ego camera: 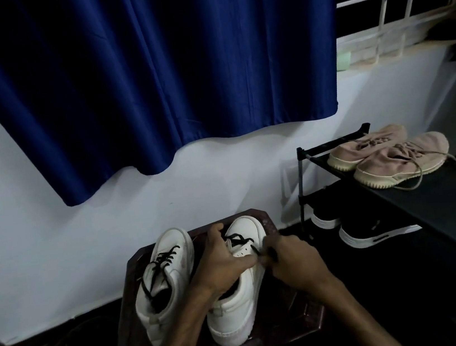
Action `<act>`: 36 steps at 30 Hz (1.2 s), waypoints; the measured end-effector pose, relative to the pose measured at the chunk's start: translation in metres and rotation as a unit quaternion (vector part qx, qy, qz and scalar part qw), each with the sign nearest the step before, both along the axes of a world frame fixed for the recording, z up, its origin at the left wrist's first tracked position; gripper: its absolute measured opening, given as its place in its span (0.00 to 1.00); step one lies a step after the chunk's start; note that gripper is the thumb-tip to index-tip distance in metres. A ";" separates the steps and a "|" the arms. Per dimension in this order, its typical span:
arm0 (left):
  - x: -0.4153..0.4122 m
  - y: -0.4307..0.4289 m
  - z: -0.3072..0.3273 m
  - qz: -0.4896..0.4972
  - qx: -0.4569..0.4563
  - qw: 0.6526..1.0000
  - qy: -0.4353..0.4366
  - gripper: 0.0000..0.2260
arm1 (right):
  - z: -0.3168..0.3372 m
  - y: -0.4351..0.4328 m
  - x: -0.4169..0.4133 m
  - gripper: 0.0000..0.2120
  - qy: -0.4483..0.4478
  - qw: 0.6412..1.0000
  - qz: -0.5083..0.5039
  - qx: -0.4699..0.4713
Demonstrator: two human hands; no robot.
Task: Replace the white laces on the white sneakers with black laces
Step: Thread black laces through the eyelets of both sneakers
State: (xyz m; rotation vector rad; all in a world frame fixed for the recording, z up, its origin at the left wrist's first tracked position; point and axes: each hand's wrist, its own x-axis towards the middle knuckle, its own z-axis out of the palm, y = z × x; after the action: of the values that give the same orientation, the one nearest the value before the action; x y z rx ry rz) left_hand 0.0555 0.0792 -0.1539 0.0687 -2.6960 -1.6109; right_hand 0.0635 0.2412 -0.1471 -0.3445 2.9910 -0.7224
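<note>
Two white leather sneakers side by side, toes toward the wall, on a dark carved wooden stool [136,276] with bevelled corners. Left sneaker [164,281] fully threaded with a black lace [158,266], near the stool's left edge. Right sneaker [238,297] partly laced. Left hand [223,261] spread over its tongue, fingers apart. Right hand [290,260] pinching the second black lace [253,247], fingers closed on it. Black metal shoe rack [430,203] just right; dark floor between.
</note>
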 end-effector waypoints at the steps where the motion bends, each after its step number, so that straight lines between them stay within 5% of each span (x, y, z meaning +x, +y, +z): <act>1: -0.001 0.000 0.000 0.004 -0.006 1.000 -0.006 0.38 | -0.001 0.009 0.002 0.05 -0.029 0.998 0.009 0.047; 3: 0.000 -0.001 0.001 0.008 -0.005 1.000 -0.014 0.39 | 0.001 0.025 0.006 0.07 -0.113 0.988 0.035 0.095; 6: 0.002 0.000 0.002 0.013 0.004 1.000 -0.024 0.44 | 0.003 0.029 0.004 0.11 -0.143 0.989 0.035 0.026; 10: 0.004 0.002 0.002 0.021 0.004 1.000 -0.010 0.43 | -0.009 0.006 -0.002 0.19 -0.067 0.992 -0.020 -0.105; 15: 0.007 0.003 0.007 0.034 -0.009 0.999 -0.008 0.50 | -0.020 -0.014 0.007 0.29 0.061 0.996 -0.066 0.001; 22: 0.008 0.002 0.007 0.041 0.007 0.999 -0.019 0.40 | -0.013 -0.018 0.016 0.09 0.087 0.996 -0.017 -0.010; 27: 0.003 0.001 0.004 0.055 -0.018 0.998 -0.028 0.34 | -0.023 -0.012 0.022 0.10 0.005 0.997 0.006 0.074; 33: 0.006 -0.002 0.005 0.073 -0.049 0.996 -0.012 0.35 | -0.018 0.000 0.018 0.13 -0.117 0.987 0.045 -0.101; 36: 0.005 -0.004 0.009 0.102 0.017 0.993 0.063 0.24 | 0.029 0.013 0.013 0.11 -0.185 0.902 0.038 -0.389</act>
State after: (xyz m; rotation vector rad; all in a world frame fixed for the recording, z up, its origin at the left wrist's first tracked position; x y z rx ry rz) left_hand 0.0608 0.0748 -0.1446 0.2254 -2.4774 -1.5459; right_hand 0.0767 0.2541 -0.1184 -0.2923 2.1997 -1.7263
